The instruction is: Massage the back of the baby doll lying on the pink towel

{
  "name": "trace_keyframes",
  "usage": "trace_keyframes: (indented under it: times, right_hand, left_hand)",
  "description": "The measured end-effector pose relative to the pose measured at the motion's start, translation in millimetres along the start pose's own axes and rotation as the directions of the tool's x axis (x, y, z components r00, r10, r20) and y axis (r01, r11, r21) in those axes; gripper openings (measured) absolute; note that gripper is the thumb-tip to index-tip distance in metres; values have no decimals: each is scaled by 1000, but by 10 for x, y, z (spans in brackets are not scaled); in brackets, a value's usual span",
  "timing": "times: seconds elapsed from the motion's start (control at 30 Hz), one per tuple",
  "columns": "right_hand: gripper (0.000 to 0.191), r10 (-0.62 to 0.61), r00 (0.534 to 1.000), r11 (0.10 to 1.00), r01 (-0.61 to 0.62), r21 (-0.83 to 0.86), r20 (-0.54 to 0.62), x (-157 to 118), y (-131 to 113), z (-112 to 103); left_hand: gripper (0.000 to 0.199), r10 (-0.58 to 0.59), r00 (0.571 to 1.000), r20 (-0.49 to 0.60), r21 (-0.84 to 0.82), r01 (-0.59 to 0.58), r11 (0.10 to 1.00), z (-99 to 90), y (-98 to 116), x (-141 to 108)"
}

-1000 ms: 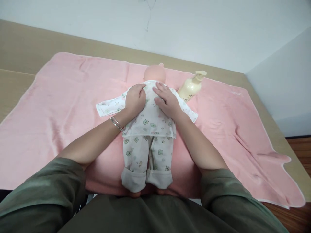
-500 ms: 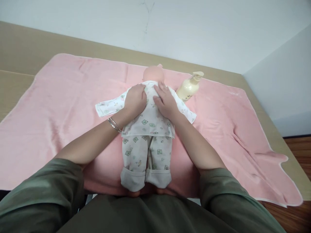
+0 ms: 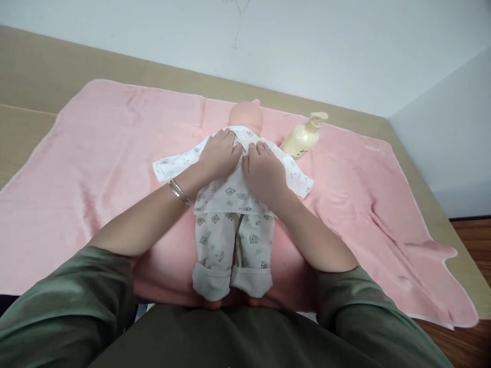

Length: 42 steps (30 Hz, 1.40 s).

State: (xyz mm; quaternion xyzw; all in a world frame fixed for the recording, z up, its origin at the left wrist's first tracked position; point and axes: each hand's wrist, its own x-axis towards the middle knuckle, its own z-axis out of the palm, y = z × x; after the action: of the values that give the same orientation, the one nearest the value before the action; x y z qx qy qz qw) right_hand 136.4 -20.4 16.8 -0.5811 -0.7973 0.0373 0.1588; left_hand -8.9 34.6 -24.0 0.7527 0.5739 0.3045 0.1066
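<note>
A baby doll [image 3: 245,115] lies on a pink blanket [image 3: 126,133], its bald head pointing away from me and its feet at my waist. It wears a white printed top [image 3: 230,194] and matching trousers [image 3: 253,243] with turned-up cuffs. My left hand [image 3: 221,153] rests on the upper left of the top, fingers laid out toward the collar. Beside it, my right hand [image 3: 264,168] lies on the right half of the chest area, fingers also stretched upward. Between the fingertips, the cloth is creased near the neck. Which way the doll's face points I cannot tell.
A cream pump bottle [image 3: 303,135] leans on the blanket by the doll's sleeve at the right. Underneath is a wooden table [image 3: 26,56] against a white wall [image 3: 307,46]. Brown flooring [image 3: 473,240] shows past the table's right edge.
My left hand has gone from curled to laid out on the top. My right hand has shifted slightly down. A crease has formed at the collar. The view has tilted a little.
</note>
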Motion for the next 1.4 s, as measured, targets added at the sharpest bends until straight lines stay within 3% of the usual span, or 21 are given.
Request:
trace_keyframes:
  times: [0.1, 0.23, 0.37, 0.47, 0.67, 0.9, 1.03, 1.23, 1.4]
  right_hand:
    - [56, 20, 1000, 1000, -20, 17, 23, 79, 65, 10]
    - [68, 83, 989, 991, -95, 93, 125, 327, 256, 33]
    - [73, 68, 976, 994, -85, 75, 209, 397, 286, -12]
    - [70, 47, 969, 998, -56, 32, 243, 273, 168, -104]
    - [56, 0, 983, 997, -15, 80, 183, 119, 38, -173]
    - [55, 57, 992, 990, -71, 126, 112, 466, 325, 71]
    - [51, 50, 993, 995, -58, 78, 112, 398, 244, 18]
    - [41, 34, 993, 998, -28, -57, 112, 127, -41, -177]
    - [41, 23, 988, 999, -29, 37, 154, 232, 86, -172]
  left_hand:
    - [36, -25, 999, -26, 38, 26, 999, -2, 27, -8]
    - [37, -26, 999, -48, 104, 30, 994, -26, 249, -195]
    - [42, -19, 999, -49, 207, 29, 978, -94, 432, -319]
    - [38, -50, 999, 8, 220, 47, 974, -162, 379, -223]
    - [39, -123, 989, 80, 114, 113, 987, -194, 148, 10]
    - [49, -41, 999, 14, 233, 37, 972, -90, 422, -295]
    - [42, -14, 998, 69, 207, -1, 978, -170, 366, -213]
    - [39, -182, 975, 127, 158, 162, 974, -253, 159, 36]
    - [39, -177, 980, 96, 148, 162, 976, -204, 157, 7]
